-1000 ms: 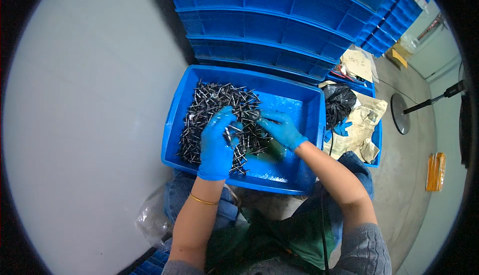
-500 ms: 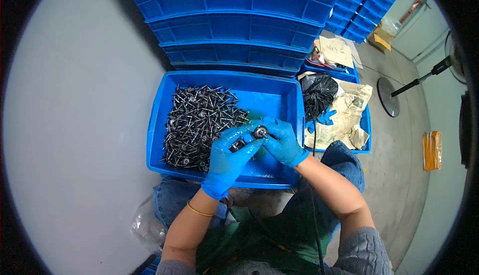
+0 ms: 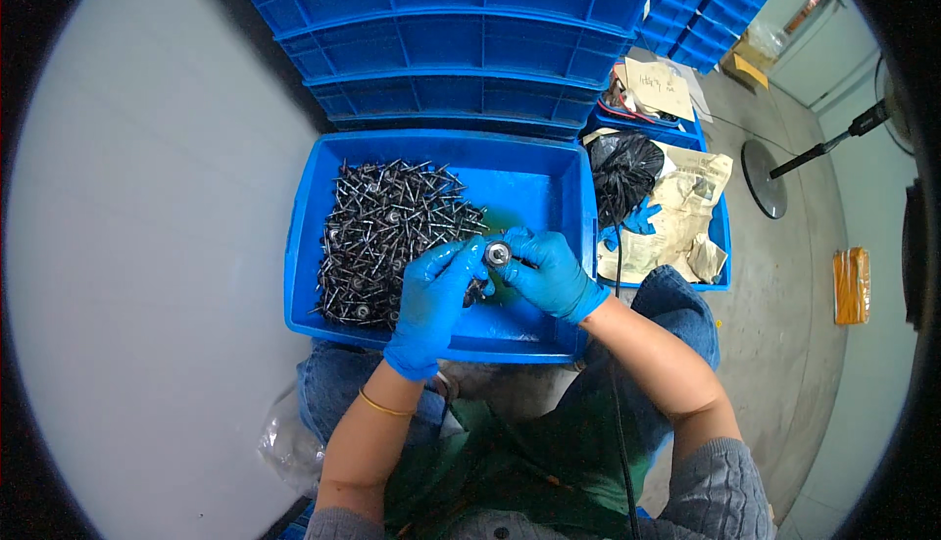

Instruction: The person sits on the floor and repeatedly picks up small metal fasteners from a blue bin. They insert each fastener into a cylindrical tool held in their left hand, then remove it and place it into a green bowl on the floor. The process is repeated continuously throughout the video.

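Observation:
Both my hands wear blue gloves over a blue plastic tray (image 3: 304, 197). A heap of dark metal parts with thin pins and round ends (image 3: 392, 236) fills its left side. Between finger and thumb, my right hand (image 3: 551, 277) grips a round metal part (image 3: 498, 254), its ringed end facing up. My left hand (image 3: 434, 295) is closed beside it, fingertips close to the same part. Another dark metal part (image 3: 474, 292) shows under the left fingers, partly hidden by them.
Stacked blue crates (image 3: 441, 40) rise right behind the tray. To the right, another blue bin holds brown paper (image 3: 686, 221), a black plastic bag (image 3: 624, 172) and a blue glove. A fan stand (image 3: 765, 179) stands further right. A white wall (image 3: 167, 246) borders the left.
The round part now shows its ringed end, where a pin pointed out before. My left hand has drawn slightly left, off the right hand's fingers. The view has shifted a little.

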`<state>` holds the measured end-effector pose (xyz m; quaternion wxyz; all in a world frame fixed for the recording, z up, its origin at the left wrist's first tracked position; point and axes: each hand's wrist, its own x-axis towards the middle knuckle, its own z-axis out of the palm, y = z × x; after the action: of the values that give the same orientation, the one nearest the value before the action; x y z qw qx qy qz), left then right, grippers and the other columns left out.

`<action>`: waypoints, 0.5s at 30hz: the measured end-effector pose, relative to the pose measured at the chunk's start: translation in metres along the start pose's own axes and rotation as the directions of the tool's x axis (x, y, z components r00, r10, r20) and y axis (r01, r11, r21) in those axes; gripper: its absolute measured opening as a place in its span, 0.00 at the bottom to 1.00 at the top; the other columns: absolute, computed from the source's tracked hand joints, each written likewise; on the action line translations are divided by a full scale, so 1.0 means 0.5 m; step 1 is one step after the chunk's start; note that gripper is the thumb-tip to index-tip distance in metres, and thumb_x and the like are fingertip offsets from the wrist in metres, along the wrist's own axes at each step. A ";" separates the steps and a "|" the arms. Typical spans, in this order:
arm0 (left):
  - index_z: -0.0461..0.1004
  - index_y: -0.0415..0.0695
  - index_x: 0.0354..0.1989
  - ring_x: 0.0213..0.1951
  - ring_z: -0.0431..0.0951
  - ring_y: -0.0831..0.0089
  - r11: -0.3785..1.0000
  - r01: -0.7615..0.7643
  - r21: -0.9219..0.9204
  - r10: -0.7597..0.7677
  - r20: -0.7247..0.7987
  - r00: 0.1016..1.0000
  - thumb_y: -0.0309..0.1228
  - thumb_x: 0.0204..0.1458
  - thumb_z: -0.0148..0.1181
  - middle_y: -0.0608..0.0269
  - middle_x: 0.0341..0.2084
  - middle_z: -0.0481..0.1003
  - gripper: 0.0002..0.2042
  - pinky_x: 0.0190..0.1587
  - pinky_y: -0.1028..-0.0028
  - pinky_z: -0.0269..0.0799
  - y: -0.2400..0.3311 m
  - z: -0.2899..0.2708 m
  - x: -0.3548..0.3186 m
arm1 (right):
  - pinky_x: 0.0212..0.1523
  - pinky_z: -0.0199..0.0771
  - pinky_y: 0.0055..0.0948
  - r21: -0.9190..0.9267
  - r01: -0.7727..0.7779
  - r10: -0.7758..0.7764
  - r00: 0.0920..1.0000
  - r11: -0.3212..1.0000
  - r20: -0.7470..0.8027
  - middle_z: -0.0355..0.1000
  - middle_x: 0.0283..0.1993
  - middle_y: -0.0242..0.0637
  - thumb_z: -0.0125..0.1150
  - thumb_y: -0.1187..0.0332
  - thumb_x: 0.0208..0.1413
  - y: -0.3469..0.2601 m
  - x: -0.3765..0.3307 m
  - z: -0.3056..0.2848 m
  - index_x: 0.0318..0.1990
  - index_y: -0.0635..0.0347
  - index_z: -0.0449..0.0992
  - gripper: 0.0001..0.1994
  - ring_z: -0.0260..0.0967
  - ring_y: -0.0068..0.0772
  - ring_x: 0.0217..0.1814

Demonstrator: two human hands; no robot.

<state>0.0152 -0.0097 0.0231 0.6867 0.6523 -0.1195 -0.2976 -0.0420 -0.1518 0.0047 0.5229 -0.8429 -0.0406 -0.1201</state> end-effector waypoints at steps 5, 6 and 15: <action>0.71 0.39 0.25 0.22 0.68 0.83 0.987 0.155 -0.035 -0.154 0.021 0.988 0.26 0.46 0.51 0.67 0.19 0.70 0.04 0.25 0.84 0.63 0.007 0.003 0.003 | 0.27 0.65 0.32 -0.114 0.026 -0.025 1.000 0.993 0.006 0.68 0.27 0.43 0.52 0.68 0.45 0.013 -0.006 0.001 0.33 0.59 0.72 0.08 0.66 0.42 0.26; 0.71 0.39 0.26 0.21 0.67 0.84 0.994 0.108 0.010 -0.109 0.045 0.993 0.27 0.45 0.52 0.67 0.18 0.70 0.05 0.23 0.85 0.63 0.008 0.002 0.005 | 0.27 0.65 0.32 -0.142 0.024 -0.023 1.000 0.990 0.013 0.68 0.27 0.43 0.52 0.67 0.45 0.014 -0.008 0.001 0.33 0.59 0.72 0.08 0.66 0.42 0.26; 0.72 0.38 0.28 0.25 0.69 0.83 0.989 0.084 0.122 -0.099 0.123 0.987 0.25 0.44 0.50 0.65 0.22 0.71 0.06 0.27 0.83 0.64 0.013 -0.031 0.014 | 0.25 0.65 0.32 -0.170 0.076 -0.066 0.996 0.983 0.062 0.67 0.25 0.41 0.52 0.66 0.45 0.006 -0.013 0.008 0.29 0.57 0.73 0.07 0.66 0.41 0.26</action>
<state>0.0308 -0.0011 0.0260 0.6239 0.6757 -0.1504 -0.3628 -0.0470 -0.1494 -0.0014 0.4422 -0.8860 -0.0747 -0.1179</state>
